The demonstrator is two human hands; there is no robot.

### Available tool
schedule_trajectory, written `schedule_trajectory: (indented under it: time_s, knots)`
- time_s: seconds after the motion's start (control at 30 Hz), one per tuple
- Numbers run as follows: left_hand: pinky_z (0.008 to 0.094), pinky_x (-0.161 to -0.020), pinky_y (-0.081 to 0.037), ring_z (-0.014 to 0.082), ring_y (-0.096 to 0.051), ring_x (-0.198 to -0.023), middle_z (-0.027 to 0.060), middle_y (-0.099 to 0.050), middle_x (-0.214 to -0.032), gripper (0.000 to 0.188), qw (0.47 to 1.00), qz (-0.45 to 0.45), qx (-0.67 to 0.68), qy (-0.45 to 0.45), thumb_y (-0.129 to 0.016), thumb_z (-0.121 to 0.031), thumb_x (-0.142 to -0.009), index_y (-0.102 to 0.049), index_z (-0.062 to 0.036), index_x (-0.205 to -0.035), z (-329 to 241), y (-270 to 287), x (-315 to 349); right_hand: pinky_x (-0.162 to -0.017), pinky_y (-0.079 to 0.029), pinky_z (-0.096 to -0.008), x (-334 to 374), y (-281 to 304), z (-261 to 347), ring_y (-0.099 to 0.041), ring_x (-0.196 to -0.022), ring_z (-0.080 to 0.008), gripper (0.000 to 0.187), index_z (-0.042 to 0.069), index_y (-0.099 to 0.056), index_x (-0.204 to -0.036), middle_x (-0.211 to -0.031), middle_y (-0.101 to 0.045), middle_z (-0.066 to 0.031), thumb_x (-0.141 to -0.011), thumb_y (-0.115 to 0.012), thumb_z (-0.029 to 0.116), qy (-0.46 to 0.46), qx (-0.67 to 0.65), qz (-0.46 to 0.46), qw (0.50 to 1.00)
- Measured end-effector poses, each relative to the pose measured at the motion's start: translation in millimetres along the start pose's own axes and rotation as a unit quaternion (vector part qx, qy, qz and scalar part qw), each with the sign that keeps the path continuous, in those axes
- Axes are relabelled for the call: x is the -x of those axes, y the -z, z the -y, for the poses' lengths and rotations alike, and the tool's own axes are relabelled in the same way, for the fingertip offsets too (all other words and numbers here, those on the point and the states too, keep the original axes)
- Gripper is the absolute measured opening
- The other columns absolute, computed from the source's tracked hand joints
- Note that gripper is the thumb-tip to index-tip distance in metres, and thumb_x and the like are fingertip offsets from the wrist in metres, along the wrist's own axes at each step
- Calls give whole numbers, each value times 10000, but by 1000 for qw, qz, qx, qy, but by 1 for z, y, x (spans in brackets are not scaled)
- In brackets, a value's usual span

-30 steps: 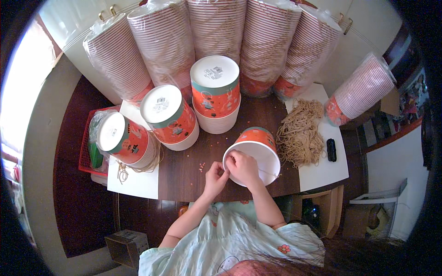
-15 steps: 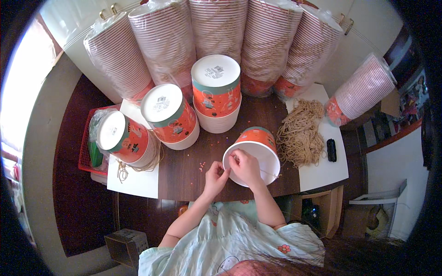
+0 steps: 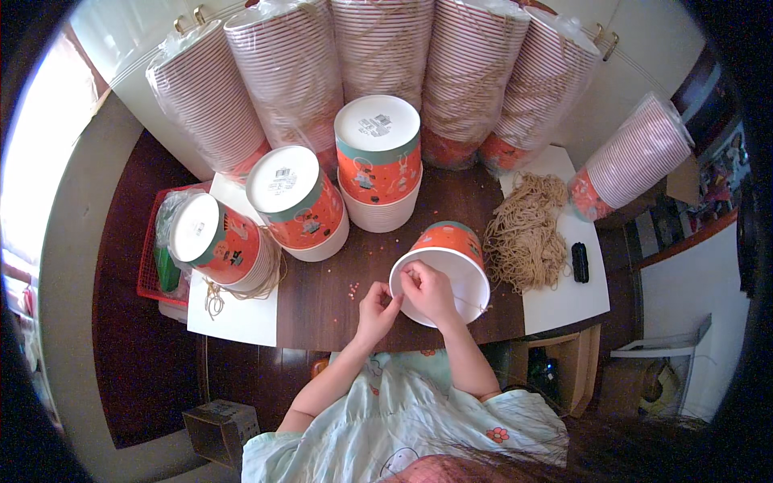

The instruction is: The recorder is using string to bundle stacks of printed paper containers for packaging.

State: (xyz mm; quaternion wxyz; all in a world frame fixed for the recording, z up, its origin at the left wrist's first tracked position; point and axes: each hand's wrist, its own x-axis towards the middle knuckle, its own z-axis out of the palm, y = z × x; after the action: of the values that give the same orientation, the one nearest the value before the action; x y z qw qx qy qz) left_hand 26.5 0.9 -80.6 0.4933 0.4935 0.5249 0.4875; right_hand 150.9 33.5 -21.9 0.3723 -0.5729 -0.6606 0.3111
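Paper bucket (image 3: 451,240) is best kept steady; fingers of left hand (image 3: 376,314) and right hand (image 3: 430,293) are curled, any grip indiscernible.

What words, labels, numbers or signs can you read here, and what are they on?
Nothing can be read.
Left white bucket base: dark print, too blurred.
Middle white bucket base: dark print, too small.
Right white bucket base: dark print, too small.
Single bucket: pictures, no readable text.
Cardboard box, lower left: possible print, too blurred.
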Motion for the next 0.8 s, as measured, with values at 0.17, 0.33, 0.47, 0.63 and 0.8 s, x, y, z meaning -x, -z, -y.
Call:
schedule_trajectory:
  time_s: [0.17,0.33,0.47,0.63,0.8]
  knots:
    - [207,-605,-428,61,-503,-680,23,-566,-735,148,1000,1,5,-3,-613,-89,-788,-493,-4,-807,2,0,0,-570,-486,-380,-1,0,0,-617,-637,-286,136,46,-584,-812,-723,-624,-131,-773,-576,176,12,9,-4,1000]
    - [208,-615,-432,60,-506,-688,25,-570,-739,146,1000,0,13,-2,-612,-84,-789,-491,-4,-802,1,-1,0,-578,-482,-377,-1,0,2,-611,-639,-280,131,44,-586,-807,-728,-620,-124,-767,-576,169,13,26,-11,1000]
    - [209,-619,-434,62,-508,-686,22,-571,-734,145,1000,-1,17,-8,-612,-85,-790,-491,-5,-803,3,-1,1,-578,-481,-378,-2,-1,1,-608,-640,-281,125,48,-587,-802,-723,-617,-120,-760,-579,165,20,37,-17,999]
    - [225,-661,-437,107,-524,-790,84,-570,-909,133,999,-2,12,-33,-612,-48,-759,-490,-4,-791,6,-2,1,-573,-476,-386,-2,-2,1,-603,-648,-289,123,58,-584,-802,-719,-611,-116,-751,-580,170,37,47,-21,998]
    - [274,-734,-444,210,-503,-969,141,-482,-1120,159,995,8,-45,-84,-624,-60,-726,-499,1,-802,-12,0,4,-569,-471,-396,-1,3,5,-592,-651,-298,128,69,-581,-811,-749,-597,-112,-759,-562,185,57,63,1,996]
